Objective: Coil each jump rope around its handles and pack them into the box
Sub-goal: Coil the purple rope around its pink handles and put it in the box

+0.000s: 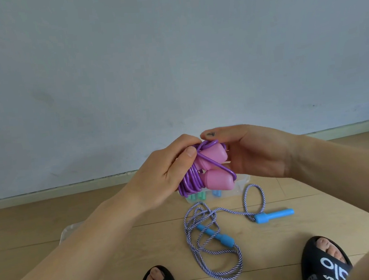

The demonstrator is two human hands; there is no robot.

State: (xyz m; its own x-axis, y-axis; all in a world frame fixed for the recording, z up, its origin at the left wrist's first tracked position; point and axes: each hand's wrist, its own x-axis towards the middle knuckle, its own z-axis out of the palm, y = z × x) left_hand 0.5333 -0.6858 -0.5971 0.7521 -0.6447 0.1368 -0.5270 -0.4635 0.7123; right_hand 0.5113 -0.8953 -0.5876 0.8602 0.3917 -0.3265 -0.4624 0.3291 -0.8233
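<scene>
Bare forearms, no sleeves — black slides with white lettering, toes showing

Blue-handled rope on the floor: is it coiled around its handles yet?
No. The blue-handled rope lies loose on the floor, its two handles apart and the cord sprawled in open loops.

A pale blue-grey wall fills the view from nine through twelve to three o'clock. A light skirting board edges the wooden floor. Two black slippers sit at six o'clock.
</scene>
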